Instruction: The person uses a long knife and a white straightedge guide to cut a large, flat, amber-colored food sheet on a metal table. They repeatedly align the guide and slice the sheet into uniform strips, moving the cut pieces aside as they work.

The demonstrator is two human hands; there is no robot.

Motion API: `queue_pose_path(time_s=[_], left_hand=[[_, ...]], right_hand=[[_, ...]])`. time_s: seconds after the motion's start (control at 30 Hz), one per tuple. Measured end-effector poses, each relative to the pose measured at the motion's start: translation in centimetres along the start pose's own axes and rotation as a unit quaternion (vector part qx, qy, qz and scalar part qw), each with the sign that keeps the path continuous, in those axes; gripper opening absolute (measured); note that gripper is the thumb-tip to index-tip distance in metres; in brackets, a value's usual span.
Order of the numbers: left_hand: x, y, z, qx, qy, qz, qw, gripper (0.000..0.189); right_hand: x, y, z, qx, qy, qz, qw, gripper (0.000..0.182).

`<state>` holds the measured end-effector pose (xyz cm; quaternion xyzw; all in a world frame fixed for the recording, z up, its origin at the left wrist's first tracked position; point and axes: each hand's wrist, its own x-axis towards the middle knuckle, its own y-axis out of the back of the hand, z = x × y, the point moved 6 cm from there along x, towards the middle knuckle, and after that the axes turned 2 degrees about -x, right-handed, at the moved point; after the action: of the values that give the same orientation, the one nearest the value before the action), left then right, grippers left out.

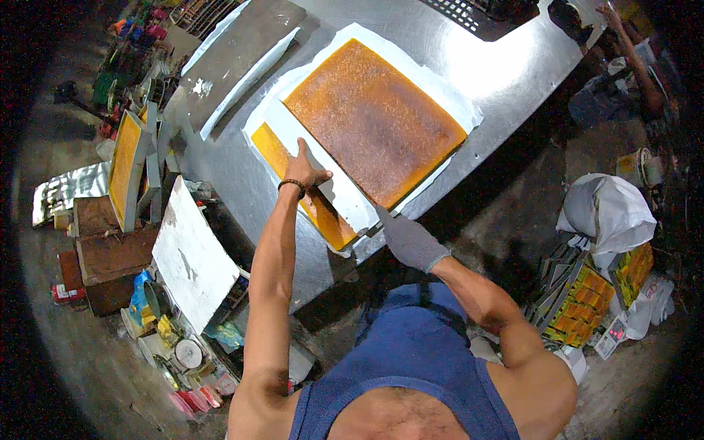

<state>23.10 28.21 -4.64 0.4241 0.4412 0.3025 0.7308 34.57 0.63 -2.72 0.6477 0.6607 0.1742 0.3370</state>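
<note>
A large brown-topped slab of sheet cake [377, 121] lies on white paper [470, 113] on a metal table. Along its left side runs a flat white strip [344, 192], and beyond that shows a narrower yellow band of cake [269, 142]. My bare left hand [305, 169], with a beaded bracelet at the wrist, rests spread over the white strip and yellow band. My right hand [410, 237], in a grey glove, is at the slab's near corner, fingertips at the cut edge beside the strip. Whether it grips a tool is hidden.
A paper-edged board [242, 60] lies on the metal table [220, 170] at upper left. Trays [126, 170] and a white sheet [192, 256] stand left. A black crate [484, 19] is at the top. Stacked trays of cut pieces [580, 302] stand right; another person's arm [641, 69] is upper right.
</note>
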Motion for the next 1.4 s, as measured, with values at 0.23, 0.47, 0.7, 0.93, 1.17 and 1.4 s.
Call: queue_pose_path(time_s=[0.23, 0.47, 0.7, 0.93, 1.17, 1.4], left_hand=[[1.0, -0.8, -1.0, -0.031, -0.027, 0.013, 0.999, 0.133], [0.3, -0.4, 0.1, -0.027, -0.011, -0.005, 1.0, 0.132], [0.0, 0.2, -0.1, -0.037, -0.009, -0.007, 0.999, 0.13], [0.5, 0.0, 0.6, -0.048, -0.026, -0.006, 0.998, 0.132], [0.7, -0.6, -0.4, -0.019, -0.041, 0.006, 0.999, 0.134], [0.4, 0.1, 0.3, 0.009, -0.021, -0.01, 1.0, 0.13]], right_hand=[[1.8, -0.2, -0.1, 0.009, -0.006, -0.028, 1.0, 0.048], [-1.4, -0.3, 0.8, 0.02, 0.008, 0.005, 1.0, 0.051], [-4.7, 0.8, 0.1, 0.023, -0.061, -0.043, 0.997, 0.052], [-2.9, -1.3, 2.3, 0.021, -0.001, 0.025, 0.999, 0.055], [-8.2, -1.1, 2.4, -0.004, -0.041, -0.028, 0.999, 0.058], [-4.7, -2.8, 3.5, 0.05, -0.071, -0.026, 0.996, 0.056]])
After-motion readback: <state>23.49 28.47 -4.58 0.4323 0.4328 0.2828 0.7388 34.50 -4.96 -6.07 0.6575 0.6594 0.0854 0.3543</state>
